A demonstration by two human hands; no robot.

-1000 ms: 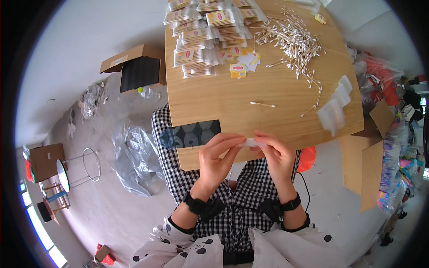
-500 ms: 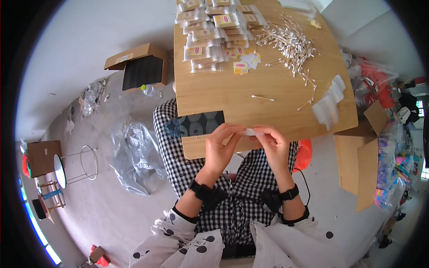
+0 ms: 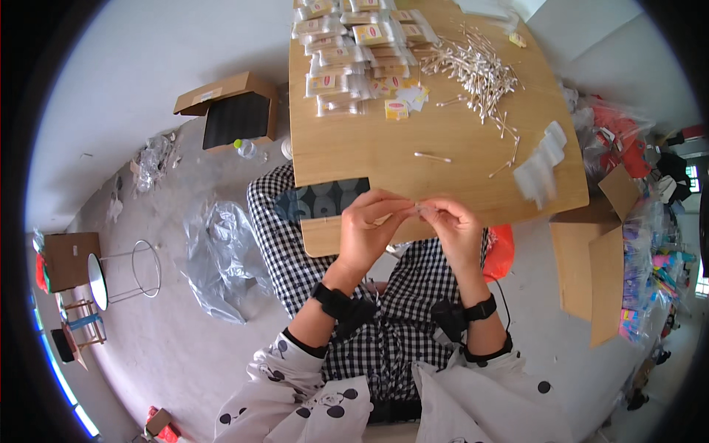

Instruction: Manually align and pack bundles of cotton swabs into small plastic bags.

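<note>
Over the table's near edge, my left hand and my right hand meet fingertip to fingertip, both closed in a pinch. Between them is a small translucent plastic bag, mostly hidden by the fingers. Beyond the hands lies one loose cotton swab. A heap of cotton swabs spreads across the far right of the table. To the right, a fanned stack of clear plastic bags rests near the edge. Filled swab packs are piled at the far left, beside yellow and white cards.
Left of my hands, a dark sheet with pale round shapes lies on the wooden table. Open cardboard boxes stand on the floor at left and right. Crumpled clear plastic lies left of my legs.
My fingertips have drawn closer together, and the whitish bag between them shows less than before. Both hands have shifted slightly; the things on the table keep their places.
</note>
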